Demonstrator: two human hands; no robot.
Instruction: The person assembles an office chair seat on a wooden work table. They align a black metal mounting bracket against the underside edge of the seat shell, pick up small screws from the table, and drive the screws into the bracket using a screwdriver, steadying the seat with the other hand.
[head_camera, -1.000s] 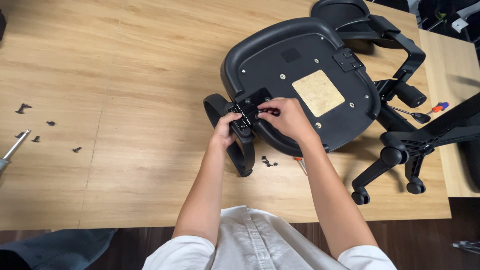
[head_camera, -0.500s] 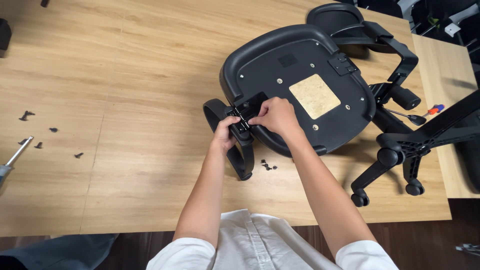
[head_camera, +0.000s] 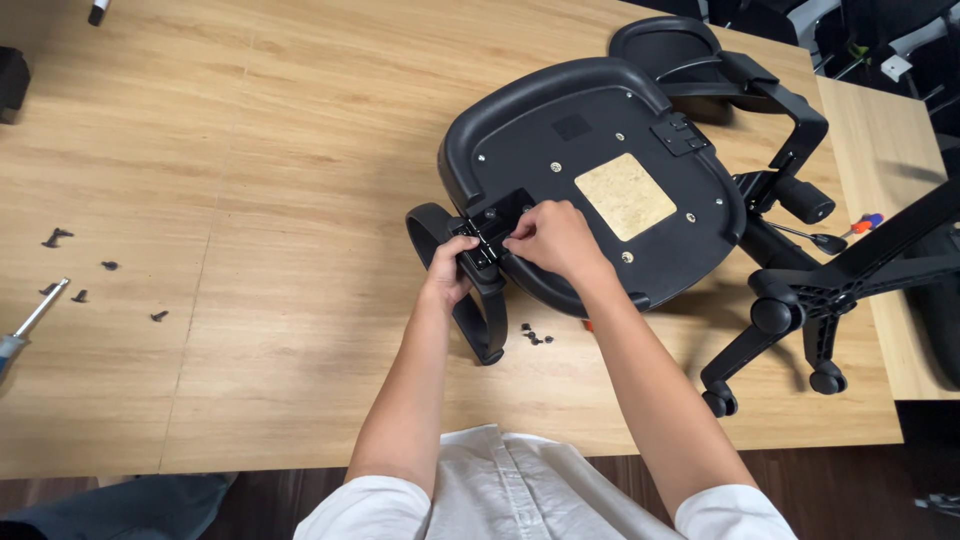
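Both arms extended | left hand (head_camera: 447, 272) grips armrest (head_camera: 478, 300) | right hand (head_camera: 550, 238) pinches bracket (head_camera: 490, 232)

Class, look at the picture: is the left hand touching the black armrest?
Touching. The head view shows the left hand wrapped around the armrest just below its bracket, with no gap between fingers and plastic.

On the wooden table (head_camera: 250, 150), an upside-down chair seat (head_camera: 600, 180) lies upper right of centre. The left hand (head_camera: 447, 272) grips the black armrest (head_camera: 470, 300); the right hand (head_camera: 550, 238) pinches at its bracket (head_camera: 490, 225).
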